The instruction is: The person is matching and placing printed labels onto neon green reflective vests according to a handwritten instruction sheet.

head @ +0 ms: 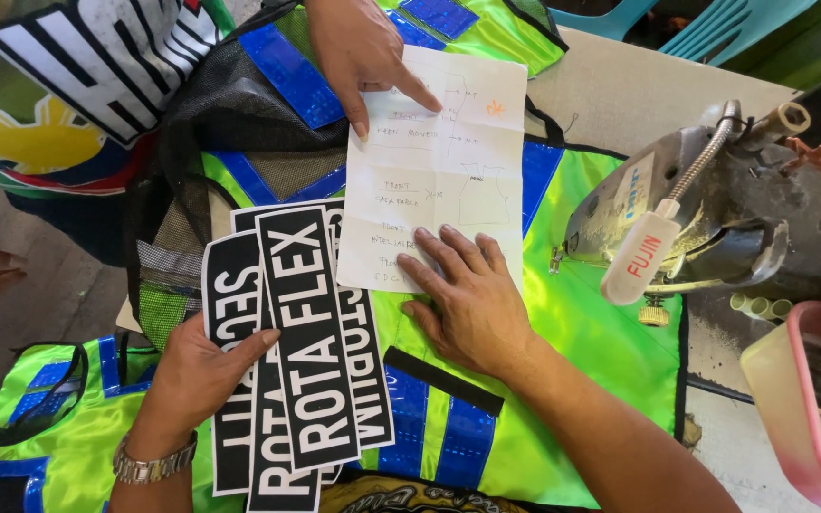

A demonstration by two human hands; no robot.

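Note:
My left hand (197, 375) holds a fan of several black label strips (306, 342) with white block lettering over a neon yellow-green vest (582, 323). A metal watch sits on that wrist. My right hand (467, 294) lies flat, fingers spread, on the lower edge of a white paper sheet (448, 161) with handwritten notes and small sketches. Another person's hand (363, 52) reaches in from the top and points an index finger at the upper part of the sheet.
An old grey sewing machine (762, 218) with a white flexible lamp (640, 258) stands at the right. A pink-rimmed plastic tub (791, 399) sits at the lower right. More neon vests with blue reflective bands (40, 418) and black mesh lie at the left and top.

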